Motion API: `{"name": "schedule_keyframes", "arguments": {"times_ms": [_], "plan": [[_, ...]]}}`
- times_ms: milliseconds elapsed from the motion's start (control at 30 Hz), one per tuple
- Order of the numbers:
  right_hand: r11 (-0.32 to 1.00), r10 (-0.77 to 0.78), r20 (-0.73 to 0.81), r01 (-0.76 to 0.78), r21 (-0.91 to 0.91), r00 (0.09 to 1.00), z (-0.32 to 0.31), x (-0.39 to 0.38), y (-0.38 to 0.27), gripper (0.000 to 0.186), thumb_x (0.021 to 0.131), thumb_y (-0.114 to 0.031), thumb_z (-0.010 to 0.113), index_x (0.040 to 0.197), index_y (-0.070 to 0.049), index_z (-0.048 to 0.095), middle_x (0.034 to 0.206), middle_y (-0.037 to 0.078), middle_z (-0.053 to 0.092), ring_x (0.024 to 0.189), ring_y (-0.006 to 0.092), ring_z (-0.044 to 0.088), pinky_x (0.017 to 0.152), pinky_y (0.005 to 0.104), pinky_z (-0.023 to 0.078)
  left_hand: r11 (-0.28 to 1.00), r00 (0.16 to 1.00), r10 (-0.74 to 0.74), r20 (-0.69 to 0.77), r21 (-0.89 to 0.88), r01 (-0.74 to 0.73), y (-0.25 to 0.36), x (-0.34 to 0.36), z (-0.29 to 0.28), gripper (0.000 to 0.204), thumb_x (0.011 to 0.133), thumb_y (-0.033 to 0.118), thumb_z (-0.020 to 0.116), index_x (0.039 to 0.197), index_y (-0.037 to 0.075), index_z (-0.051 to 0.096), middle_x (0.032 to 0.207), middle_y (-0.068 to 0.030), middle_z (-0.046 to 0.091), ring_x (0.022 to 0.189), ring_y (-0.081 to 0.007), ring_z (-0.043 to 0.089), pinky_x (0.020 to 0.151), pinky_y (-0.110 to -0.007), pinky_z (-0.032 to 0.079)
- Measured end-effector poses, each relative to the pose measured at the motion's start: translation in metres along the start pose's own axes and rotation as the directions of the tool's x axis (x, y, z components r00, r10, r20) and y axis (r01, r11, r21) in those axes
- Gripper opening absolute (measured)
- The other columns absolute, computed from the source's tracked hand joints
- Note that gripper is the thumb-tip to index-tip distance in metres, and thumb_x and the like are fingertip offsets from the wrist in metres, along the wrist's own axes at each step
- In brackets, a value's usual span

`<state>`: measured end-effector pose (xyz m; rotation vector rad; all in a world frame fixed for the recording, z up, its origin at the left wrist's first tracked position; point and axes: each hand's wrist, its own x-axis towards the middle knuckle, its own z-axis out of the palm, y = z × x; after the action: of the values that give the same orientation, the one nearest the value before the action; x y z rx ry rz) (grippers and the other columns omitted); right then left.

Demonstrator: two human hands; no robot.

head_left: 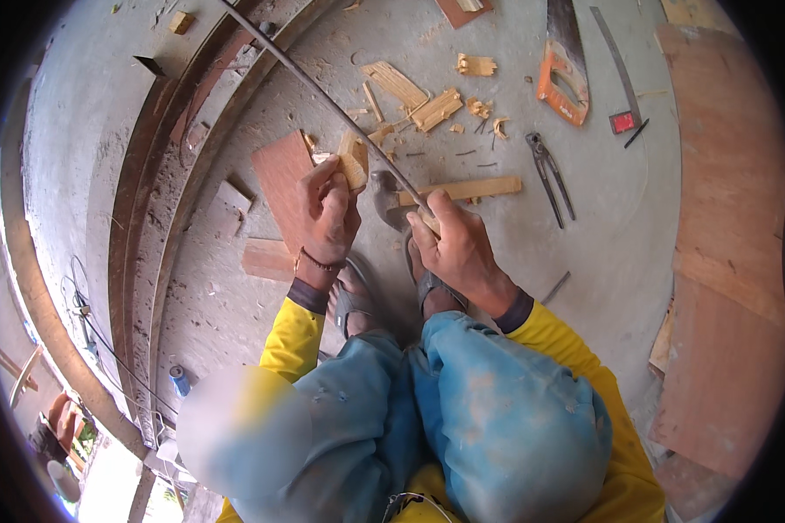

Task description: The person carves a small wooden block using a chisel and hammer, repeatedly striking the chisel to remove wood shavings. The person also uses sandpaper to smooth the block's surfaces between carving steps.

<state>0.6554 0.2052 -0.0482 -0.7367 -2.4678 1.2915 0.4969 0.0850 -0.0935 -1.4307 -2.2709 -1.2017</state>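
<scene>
My left hand (330,209) is closed, pinching a small pale wood block (352,162) between thumb and fingers. In my right fist (459,251) is the near end of a long, thin dark metal bar (310,83); it slants away to the far left, passing just right of the block. Whether that bar is a blade seen edge-on, I cannot tell. A claw hammer (475,189) with a wooden handle lies on the floor beyond my right hand, its head partly behind the bar. Beside my left hand lies a reddish-brown plywood piece (276,179).
Split wood scraps (436,109) and several nails litter the floor ahead. To the right lie pincers (549,174), an orange-handled handsaw (569,83) and a metal ruler (617,65). Plywood sheets (720,366) stretch along the far right; curved-looking metal channels (161,166) run along the left.
</scene>
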Motion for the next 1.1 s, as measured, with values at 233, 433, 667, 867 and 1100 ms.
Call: {"name": "schedule_keyframes", "arguments": {"times_ms": [233,433,667,867,1100], "plan": [[0.974,0.225,0.155,-0.225,-0.018,0.962,0.004,-0.015,0.035,0.025,0.094,-0.016,0.065,0.109,-0.001,0.052,0.069,0.024,0.061,0.073,0.0457,0.064,0.057,0.0507,0.049,0.999,1.0,0.025,0.002,-0.039,-0.025,-0.005,-0.016,-0.001,0.031,0.08,-0.013,0.07,0.105,0.0,0.057,0.117,-0.0213,0.063,0.099,-0.0331,0.066,0.078,-0.036,0.058],[0.999,-0.024,-0.004,0.024,-0.021,1.0,-0.001,-0.003,0.012,0.027,0.094,-0.016,0.064,0.113,0.0,0.053,0.069,0.025,0.062,0.07,0.0469,0.063,0.057,0.0521,0.048,0.996,0.999,0.034,0.036,-0.08,-0.031,-0.001,-0.016,0.001,0.032,0.08,-0.018,0.064,0.104,0.0,0.053,0.12,-0.0217,0.061,0.103,-0.0306,0.065,0.075,-0.032,0.059],[0.991,0.133,0.127,-0.131,-0.024,0.983,-0.004,-0.006,0.01,0.025,0.094,-0.015,0.065,0.112,-0.001,0.054,0.075,0.026,0.063,0.071,0.0462,0.063,0.057,0.0513,0.048,0.979,0.999,0.05,-0.012,-0.195,-0.052,-0.007,-0.024,0.008,0.034,0.079,-0.021,0.062,0.103,0.0,0.052,0.122,-0.0222,0.056,0.102,-0.0328,0.063,0.075,-0.031,0.058],[0.985,0.172,0.164,-0.167,-0.049,0.971,0.006,-0.008,0.021,0.026,0.094,-0.014,0.064,0.113,-0.001,0.053,0.074,0.026,0.062,0.071,0.0475,0.062,0.056,0.0526,0.046,0.966,0.999,0.046,0.027,-0.255,-0.037,-0.006,-0.022,0.007,0.037,0.076,-0.024,0.056,0.104,0.0,0.05,0.117,-0.0219,0.056,0.099,-0.0329,0.061,0.076,-0.031,0.055],[0.993,0.109,0.056,-0.111,0.027,0.992,-0.001,-0.008,0.006,0.026,0.094,-0.014,0.063,0.114,0.0,0.052,0.072,0.027,0.061,0.071,0.0488,0.062,0.057,0.0536,0.045,0.98,0.998,0.056,0.0,-0.19,-0.055,-0.005,-0.026,0.007,0.04,0.07,-0.023,0.058,0.102,0.001,0.05,0.115,-0.0221,0.056,0.097,-0.0306,0.06,0.069,-0.03,0.052]]}}
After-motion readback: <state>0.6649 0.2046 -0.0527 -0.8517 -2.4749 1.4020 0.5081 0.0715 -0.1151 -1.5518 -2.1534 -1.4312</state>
